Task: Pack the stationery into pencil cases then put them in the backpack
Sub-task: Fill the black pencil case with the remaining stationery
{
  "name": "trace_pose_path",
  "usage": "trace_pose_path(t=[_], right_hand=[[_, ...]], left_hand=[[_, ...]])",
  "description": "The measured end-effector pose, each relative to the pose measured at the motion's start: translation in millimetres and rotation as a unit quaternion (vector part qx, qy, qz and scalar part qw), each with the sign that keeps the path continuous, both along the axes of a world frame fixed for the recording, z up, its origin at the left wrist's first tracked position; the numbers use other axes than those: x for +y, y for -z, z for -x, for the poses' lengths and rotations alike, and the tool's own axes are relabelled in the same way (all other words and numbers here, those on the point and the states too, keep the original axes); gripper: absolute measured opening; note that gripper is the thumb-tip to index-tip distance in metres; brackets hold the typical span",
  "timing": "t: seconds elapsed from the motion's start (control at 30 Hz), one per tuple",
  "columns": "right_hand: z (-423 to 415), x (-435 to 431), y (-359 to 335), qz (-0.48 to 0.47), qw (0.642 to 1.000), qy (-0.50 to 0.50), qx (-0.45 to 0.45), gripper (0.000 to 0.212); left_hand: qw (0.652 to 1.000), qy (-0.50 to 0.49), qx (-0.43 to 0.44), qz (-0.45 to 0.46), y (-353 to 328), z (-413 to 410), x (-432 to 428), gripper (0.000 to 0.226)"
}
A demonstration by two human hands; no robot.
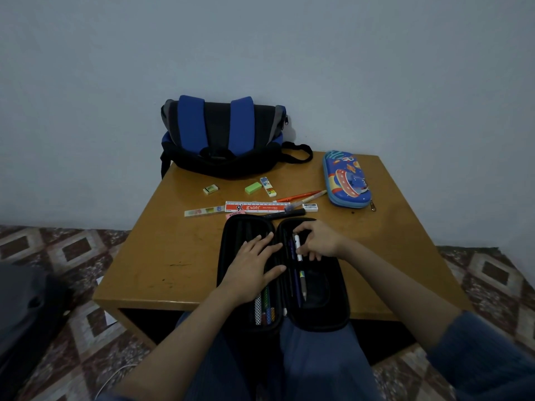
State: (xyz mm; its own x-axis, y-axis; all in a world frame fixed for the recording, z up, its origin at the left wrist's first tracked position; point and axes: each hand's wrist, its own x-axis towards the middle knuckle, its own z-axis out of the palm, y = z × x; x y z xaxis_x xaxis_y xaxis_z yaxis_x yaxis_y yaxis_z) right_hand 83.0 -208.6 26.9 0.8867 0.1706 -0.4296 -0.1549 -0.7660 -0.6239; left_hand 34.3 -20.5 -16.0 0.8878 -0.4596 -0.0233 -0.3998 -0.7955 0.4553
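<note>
A black pencil case [327,311] lies open like a book at the table's near edge. My left hand [252,264] rests flat on its left half, fingers straight, over several pencils [265,309]. My right hand [317,241] pinches a white pen [298,248] in the right half, beside other pens. Loose on the table behind the case lie a red-and-white ruler [257,206], a pale ruler [204,211], an orange pen [298,195], a dark pen [285,214] and several erasers [253,188]. A closed blue cartoon pencil case [346,179] sits at the right. The blue-and-black backpack [224,134] stands at the back.
The wooden table [173,256] is small and stands against a pale wall. Patterned floor tiles [72,250] surround it. A dark object [26,308] sits on the floor at the left. My knees are under the near edge.
</note>
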Motion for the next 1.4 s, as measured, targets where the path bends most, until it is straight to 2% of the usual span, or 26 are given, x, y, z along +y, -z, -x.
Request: trace_pose_path(t=[0.27,0.33,0.47,0.6,0.67,0.73,0.87,0.9,0.93,1.07,1.4], right_hand=[[1,0,-1,0.010,1.000,-0.001,-0.003,0.054],[0,0,-2,0.029,0.997,0.020,-0.070,0.045],[-7,-3,-12,0.106,0.965,0.038,-0.239,0.028],[-20,-9,-17,0.156,0.941,0.038,-0.297,0.023],[-27,-12,-16,0.165,0.931,0.043,-0.323,0.022],[-34,-14,-15,0.162,0.924,0.057,-0.341,0.021],[-48,-15,-11,0.193,0.921,0.047,-0.336,0.021],[-50,-15,-10,0.208,0.922,0.037,-0.324,0.022],[-52,-13,-9,0.222,0.924,0.026,-0.310,0.024],[-58,-5,-10,0.258,0.925,-0.009,-0.277,0.030],[-74,10,-13,0.379,0.890,-0.085,-0.238,0.030]], left_hand=[[1.000,0.003,-0.002,-0.002,-2,1,0,0.056],[1.000,0.007,0.010,-0.016,-4,0,0,0.056],[0.999,0.016,0.033,-0.026,-16,-5,2,0.058],[0.999,-0.024,-0.044,-0.010,-28,-12,14,0.054],[0.996,-0.048,-0.069,-0.039,-29,-16,24,0.054],[0.995,-0.055,-0.044,-0.077,-24,-18,34,0.063],[0.996,-0.053,0.035,-0.063,-3,-8,40,0.120],[0.996,-0.058,0.035,-0.060,0,-8,41,0.125],[0.996,-0.062,0.032,-0.062,2,-9,40,0.122],[0.994,-0.066,0.035,-0.079,-1,-7,39,0.075],[0.995,-0.072,0.039,-0.061,3,-9,40,0.069]])
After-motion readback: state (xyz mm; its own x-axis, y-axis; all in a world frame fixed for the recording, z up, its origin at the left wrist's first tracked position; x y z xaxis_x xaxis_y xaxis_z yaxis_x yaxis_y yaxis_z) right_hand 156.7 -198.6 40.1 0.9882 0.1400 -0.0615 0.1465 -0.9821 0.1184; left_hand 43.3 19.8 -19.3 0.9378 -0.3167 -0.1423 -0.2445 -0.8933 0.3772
